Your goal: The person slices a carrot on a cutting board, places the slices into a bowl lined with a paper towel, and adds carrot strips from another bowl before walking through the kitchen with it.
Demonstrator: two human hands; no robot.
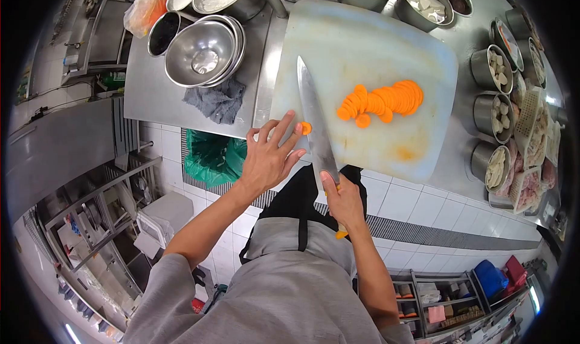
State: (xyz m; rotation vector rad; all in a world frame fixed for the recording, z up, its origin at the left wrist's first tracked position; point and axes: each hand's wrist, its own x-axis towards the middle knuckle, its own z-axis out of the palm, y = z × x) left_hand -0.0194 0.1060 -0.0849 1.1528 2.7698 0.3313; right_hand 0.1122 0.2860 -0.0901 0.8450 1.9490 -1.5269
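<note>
Left hand [266, 156] stretched out over near edge of cutting board [386, 48], fingers spread loose — carrot stub [306, 127] right at fingertips, touching. Right hand [343, 204] wrapped tight round knife [314, 117] handle, blade flat-ish on board just beside stub. Carrot slices [382, 101] fanned mid-board — well clear of fingers.

Knife [314, 123]: polished steel blade, glossy, w/ orange handle end. Cutting board [368, 42]: white plastic, matt, scuffed, orange-stained. Carrot slices [383, 100]: moist, smooth. Surface [145, 84]: brushed stainless, dull sheen. Mixing bowls [202, 51]: shiny metal. Rag [217, 99]: grey cloth, rough. Bin liner [211, 156]: green plastic, glossy. Floor [411, 205]: white glazed tile.
</note>
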